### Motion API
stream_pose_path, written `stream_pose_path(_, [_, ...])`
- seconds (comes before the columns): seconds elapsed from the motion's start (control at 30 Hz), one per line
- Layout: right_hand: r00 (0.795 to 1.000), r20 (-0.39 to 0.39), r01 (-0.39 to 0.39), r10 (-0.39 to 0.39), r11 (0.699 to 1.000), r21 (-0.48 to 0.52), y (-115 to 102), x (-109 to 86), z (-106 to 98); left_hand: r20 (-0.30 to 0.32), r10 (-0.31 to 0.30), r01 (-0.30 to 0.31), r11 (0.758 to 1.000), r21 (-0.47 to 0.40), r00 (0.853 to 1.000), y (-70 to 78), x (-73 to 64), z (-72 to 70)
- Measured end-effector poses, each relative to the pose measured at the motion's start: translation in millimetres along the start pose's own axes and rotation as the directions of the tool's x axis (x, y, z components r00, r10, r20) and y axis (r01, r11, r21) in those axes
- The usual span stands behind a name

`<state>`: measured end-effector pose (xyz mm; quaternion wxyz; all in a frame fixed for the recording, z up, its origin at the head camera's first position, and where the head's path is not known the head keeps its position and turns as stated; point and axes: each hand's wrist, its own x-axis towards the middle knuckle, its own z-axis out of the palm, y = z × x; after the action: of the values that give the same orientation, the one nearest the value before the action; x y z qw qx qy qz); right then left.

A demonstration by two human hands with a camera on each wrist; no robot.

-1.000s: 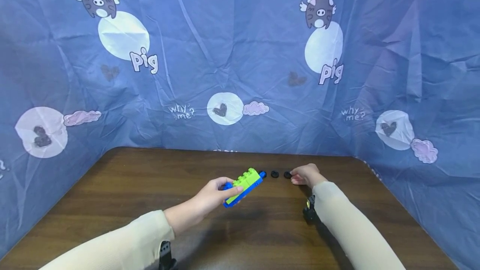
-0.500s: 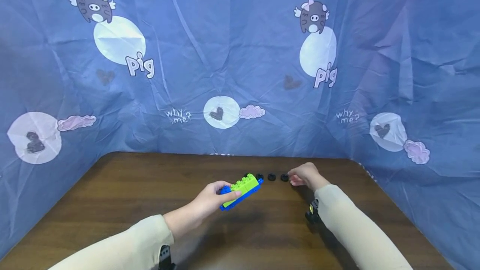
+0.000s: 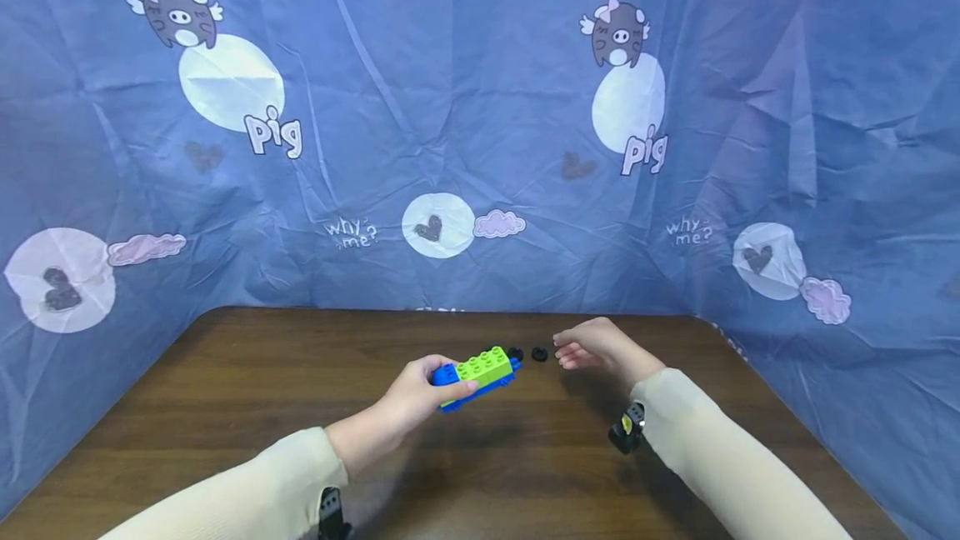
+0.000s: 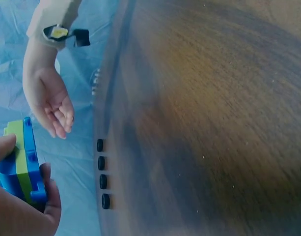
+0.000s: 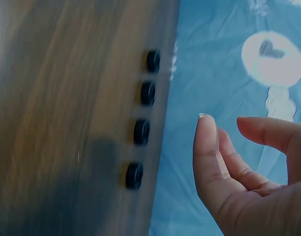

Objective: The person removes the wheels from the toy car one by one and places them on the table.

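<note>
My left hand (image 3: 420,397) grips a toy car body made of lime-green and blue building blocks (image 3: 486,367), thumb along its near side. It is held above the table, studs facing up; blue pegs stick out along its base (image 4: 31,147) in the left wrist view. Several small black toy wheels (image 3: 539,353) lie in a row near the table's far edge, seen in full in the right wrist view as black wheels (image 5: 142,132). My right hand (image 3: 600,348) hovers at the row's right end, thumb and fingers apart with nothing between them. In the head view it overlaps the rightmost wheel.
The brown wooden table (image 3: 300,357) has a rounded far edge. A blue printed cloth (image 3: 450,107) hangs right behind it and along both sides. Both wrists carry black strapped devices, the right one a small black unit (image 3: 627,427).
My right hand has shifted slightly left, away from its fingertip position beside the rightmost wheel, now covering it in the head view. My left hand has turned the car body to a flatter angle.
</note>
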<state>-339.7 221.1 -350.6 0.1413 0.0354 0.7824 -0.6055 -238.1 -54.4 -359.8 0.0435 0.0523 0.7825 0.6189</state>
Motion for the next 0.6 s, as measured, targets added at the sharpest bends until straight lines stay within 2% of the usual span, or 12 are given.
stream_pose_path(0.17, [0.997, 0.073, 0.035, -0.035, 0.999, 0.005, -5, -12.7, 13, -0.024, 0.008, -0.008, 1.0, -0.001, 1.0, -0.7, 3.0, -1.0])
stream_pose_path(0.37, [0.992, 0.111, 0.061, -0.061, 0.998, 0.005, -11, -20.7, 23, -0.035, 0.013, -0.013, 1.0, -0.007, 0.999, -1.5, 6.0, -2.6])
stream_pose_path(0.6, [0.984, 0.172, 0.05, -0.053, 0.998, 0.023, -16, -30.7, 35, -0.03, 0.011, -0.01, 1.0, 0.018, 0.999, -0.6, 6.0, -3.0])
